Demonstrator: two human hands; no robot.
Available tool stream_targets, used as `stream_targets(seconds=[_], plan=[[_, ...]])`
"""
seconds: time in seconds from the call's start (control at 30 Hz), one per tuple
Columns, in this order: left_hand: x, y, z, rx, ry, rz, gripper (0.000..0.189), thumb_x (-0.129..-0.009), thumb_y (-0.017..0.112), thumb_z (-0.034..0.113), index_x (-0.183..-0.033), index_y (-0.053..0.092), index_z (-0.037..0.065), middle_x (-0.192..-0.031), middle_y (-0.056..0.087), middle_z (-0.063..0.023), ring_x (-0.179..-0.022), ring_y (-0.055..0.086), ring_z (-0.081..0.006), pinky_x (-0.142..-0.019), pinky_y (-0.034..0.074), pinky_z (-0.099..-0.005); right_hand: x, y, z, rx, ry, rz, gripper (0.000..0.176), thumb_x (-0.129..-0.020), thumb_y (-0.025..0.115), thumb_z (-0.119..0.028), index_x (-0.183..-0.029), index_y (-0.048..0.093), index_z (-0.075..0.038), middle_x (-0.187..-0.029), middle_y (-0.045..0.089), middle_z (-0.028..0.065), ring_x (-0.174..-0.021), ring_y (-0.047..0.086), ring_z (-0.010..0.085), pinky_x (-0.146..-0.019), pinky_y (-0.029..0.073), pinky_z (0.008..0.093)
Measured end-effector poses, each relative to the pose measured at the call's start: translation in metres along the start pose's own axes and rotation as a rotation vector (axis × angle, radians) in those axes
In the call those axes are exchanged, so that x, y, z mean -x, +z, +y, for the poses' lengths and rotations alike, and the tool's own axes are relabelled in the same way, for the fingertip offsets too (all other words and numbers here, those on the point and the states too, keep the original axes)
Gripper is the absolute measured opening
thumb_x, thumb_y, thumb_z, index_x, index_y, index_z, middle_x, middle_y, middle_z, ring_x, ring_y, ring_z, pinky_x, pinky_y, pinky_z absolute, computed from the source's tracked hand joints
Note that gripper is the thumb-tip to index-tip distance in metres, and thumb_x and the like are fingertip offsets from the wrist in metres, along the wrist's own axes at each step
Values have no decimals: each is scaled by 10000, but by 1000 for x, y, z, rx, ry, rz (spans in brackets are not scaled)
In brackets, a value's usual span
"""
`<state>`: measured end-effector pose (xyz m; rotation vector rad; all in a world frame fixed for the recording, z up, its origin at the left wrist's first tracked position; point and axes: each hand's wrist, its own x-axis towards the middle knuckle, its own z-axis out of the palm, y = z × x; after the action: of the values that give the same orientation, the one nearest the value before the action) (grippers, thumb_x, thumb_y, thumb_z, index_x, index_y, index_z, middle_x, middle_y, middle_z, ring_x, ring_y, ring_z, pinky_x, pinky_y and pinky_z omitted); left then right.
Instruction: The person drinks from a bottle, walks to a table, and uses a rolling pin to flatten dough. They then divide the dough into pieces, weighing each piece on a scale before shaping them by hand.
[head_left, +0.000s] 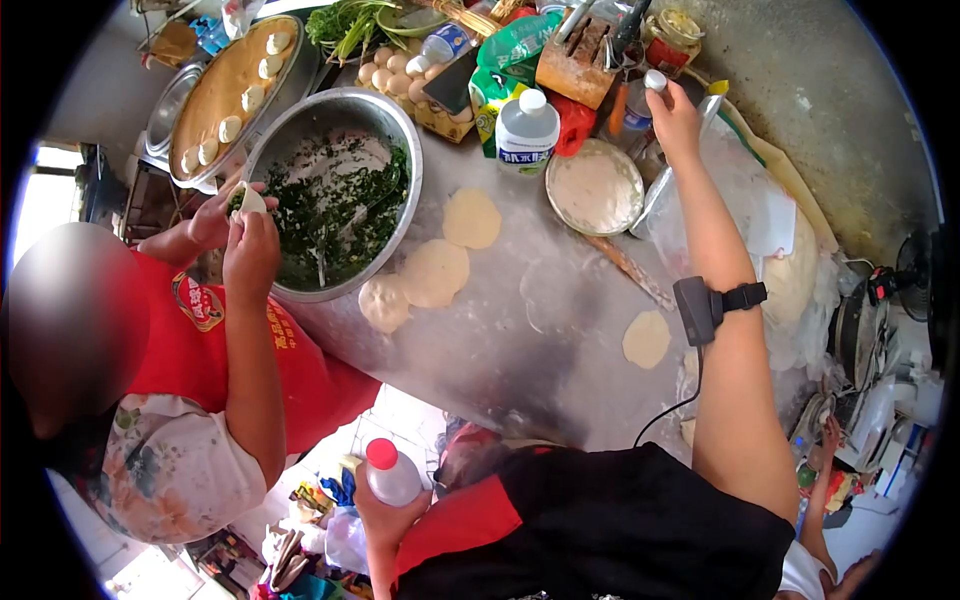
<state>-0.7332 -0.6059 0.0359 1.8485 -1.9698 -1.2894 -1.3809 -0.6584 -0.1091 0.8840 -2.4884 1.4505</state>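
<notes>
My left hand (392, 515) is low at the left beside my body, wrapped around a clear plastic bottle (393, 478) with a red cap. At the back of the metal table, my right hand (676, 120) closes its fingers on the white cap of a bottle (637, 106) whose body is partly hidden among other things. Just below that hand stands a round bowl of flour (595, 187). A rolling pin (632, 272) leans out from under the bowl's edge, and a round dough wrapper (647, 339) lies near my right forearm.
On the left, a co-worker in a red apron (200, 340) folds a dumpling (247, 200) over a large steel bowl of green filling (410, 190). Dumplings sit on a round tray (205, 100). Eggs (395, 75), a white-capped jug (527, 130) and a knife block (577, 62) line the back.
</notes>
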Motion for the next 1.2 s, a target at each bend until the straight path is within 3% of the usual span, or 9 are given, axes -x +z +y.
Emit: stream_targets(seconds=[0.4,0.6,0.67,0.9,0.93,1.0,1.07,1.13,1.2], plan=[[6,-3,-12,-12,44,-14,755,-525,848,200,-1164,486,23,-965,638,-142,-888,635,-246,-790,502,-378,7,-5,1,-137,138,17,337,-857,576,-217,-1148,623,-53,-917,681,120,-868,642,257,-827,478,353],[13,-5,-23,10,76,-6,739,-527,847,192,-1153,494,18,-972,638,-143,-893,632,-243,-793,501,-375,59,-1,-48,128,-186,136,355,-853,561,-175,-1198,573,-89,-888,673,146,-848,646,285,-773,493,396],[17,-6,-23,-6,103,10,735,-528,848,188,-1151,496,17,-972,638,-142,-892,632,-242,-794,501,-376,91,11,-108,8,-211,-83,340,-873,537,-147,-1208,588,-116,-797,650,101,-683,623,221,-676,493,337],[41,-17,-34,95,55,55,725,-537,844,178,-1151,497,10,-969,636,-132,-887,627,-219,-781,508,-369,90,106,-209,-100,-174,-610,665,-823,540,-197,-1450,326,-139,-699,649,139,-663,639,234,-669,498,352],[46,-19,-38,133,32,66,723,-539,844,178,-1151,497,8,-969,636,-132,-887,626,-214,-777,510,-367,92,111,-222,-55,-154,-628,624,-813,512,-288,-1407,366,-167,-1028,631,262,-964,601,413,-860,463,484],[54,-21,-42,140,97,147,698,-547,841,175,-1136,509,0,-938,646,-130,-856,635,-205,-771,515,-353,110,115,-250,-20,-344,-659,532,-816,534,-334,-1310,476,-142,-1059,635,240,-977,608,397,-869,470,471],[60,-20,-51,210,90,174,688,-549,843,189,-1125,517,0,-919,652,-128,-843,638,-199,-773,516,-345,165,62,-324,49,-347,-1005,405,-829,592,-302,-1177,571,-96,-956,677,124,-861,657,264,-769,508,408],[62,-22,-52,168,116,167,681,-551,842,197,-1121,526,1,-926,657,-135,-847,645,-199,-774,518,-346,251,58,-331,-329,-675,-1131,339,-837,614,-317,-1129,597,-145,-952,668,110,-855,655,257,-733,505,386],[68,-23,-61,156,144,142,672,-553,842,205,-1116,536,3,-935,663,-145,-852,654,-211,-772,521,-350,310,2,-380,-458,-773,-1556,388,-836,612,-340,-1131,588,-88,-950,666,121,-874,646,294,-769,496,412]])
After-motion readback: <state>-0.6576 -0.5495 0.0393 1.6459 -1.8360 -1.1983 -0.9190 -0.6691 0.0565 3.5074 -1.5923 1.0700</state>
